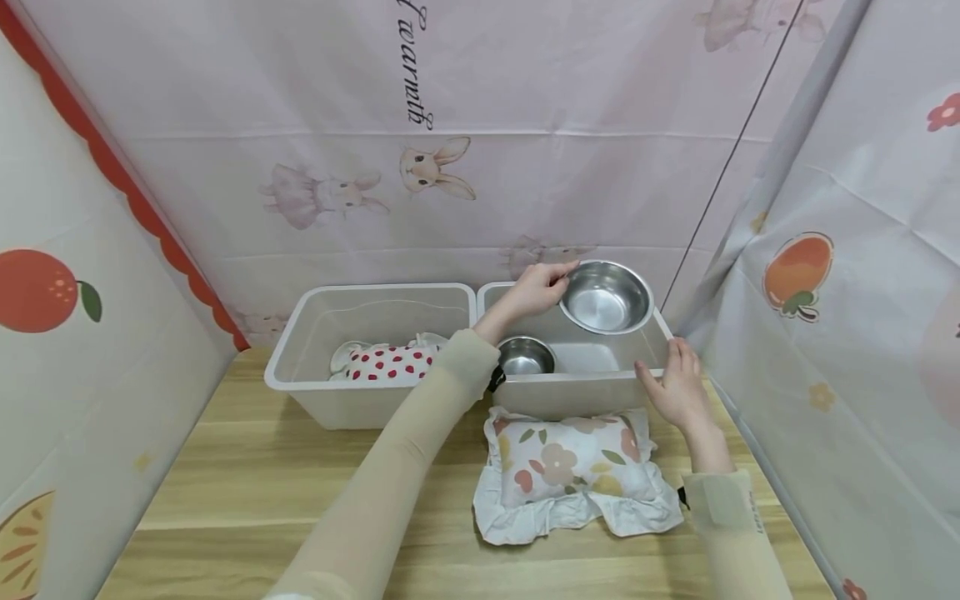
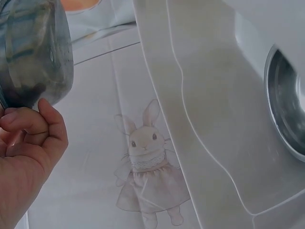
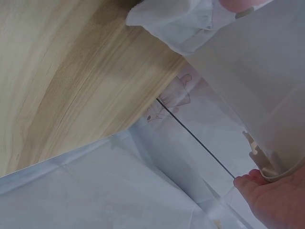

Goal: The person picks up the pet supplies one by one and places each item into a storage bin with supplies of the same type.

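A shiny metal bowl is held by the rim in my left hand, tilted above the back of the right plastic bin. The left wrist view has the bowl's outer side over the curled fingers. My right hand grips the front right corner of that bin, thumb at the front rim and fingers along the side. Inside the bin at left sits a smaller metal bowl, partly hidden by the left sleeve. A floral pillow with white ruffles lies before the bin.
A second plastic bin stands left, side by side with the first. It contains a strawberry-print cloth item, partly behind my left arm. Printed curtains enclose the wooden table at the back and both sides.
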`<action>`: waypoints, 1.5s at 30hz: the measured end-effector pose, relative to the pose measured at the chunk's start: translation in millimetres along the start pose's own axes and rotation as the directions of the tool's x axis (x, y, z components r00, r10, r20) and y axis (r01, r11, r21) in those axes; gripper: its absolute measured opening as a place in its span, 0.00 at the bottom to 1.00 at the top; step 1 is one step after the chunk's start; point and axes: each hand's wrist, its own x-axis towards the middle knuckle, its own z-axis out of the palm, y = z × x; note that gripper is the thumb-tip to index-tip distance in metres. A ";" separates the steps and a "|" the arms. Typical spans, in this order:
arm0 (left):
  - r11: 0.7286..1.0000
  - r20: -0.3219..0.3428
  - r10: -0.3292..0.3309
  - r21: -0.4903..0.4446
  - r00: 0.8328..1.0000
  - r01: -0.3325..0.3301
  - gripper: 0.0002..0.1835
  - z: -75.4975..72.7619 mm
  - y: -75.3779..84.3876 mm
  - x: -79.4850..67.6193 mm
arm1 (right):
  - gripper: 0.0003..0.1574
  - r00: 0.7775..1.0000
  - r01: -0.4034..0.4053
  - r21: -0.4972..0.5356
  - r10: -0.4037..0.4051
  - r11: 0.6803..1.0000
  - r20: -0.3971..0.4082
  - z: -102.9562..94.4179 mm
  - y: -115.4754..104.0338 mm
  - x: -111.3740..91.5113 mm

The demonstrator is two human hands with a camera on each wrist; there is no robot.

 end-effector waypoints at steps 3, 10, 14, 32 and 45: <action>1.000 -0.005 0.000 0.004 1.000 0.000 0.24 1.1 -0.5 2.9 | 0.55 1.000 -0.002 -0.004 0.002 1.000 -0.003 0.3 -0.3 0.6; 1.000 -0.030 0.015 0.010 0.999 -0.014 0.24 0.4 -4.5 10.1 | 0.54 1.000 0.001 0.004 -0.001 1.000 -0.015 1.6 -0.3 2.9; 1.000 -0.045 0.020 0.021 0.999 -0.019 0.24 -1.9 -7.7 12.3 | 0.54 1.000 0.006 0.007 -0.006 1.000 -0.014 3.6 -1.6 3.0; 1.000 -0.035 0.028 -0.006 0.999 -0.028 0.25 -0.3 -12.4 24.3 | 0.55 1.000 0.001 0.018 -0.001 1.000 -0.017 4.9 0.2 0.3; 0.998 -0.038 0.052 0.037 0.998 -0.051 0.25 5.6 -14.8 35.8 | 0.55 1.000 0.003 0.010 -0.003 1.000 -0.022 5.2 4.2 1.6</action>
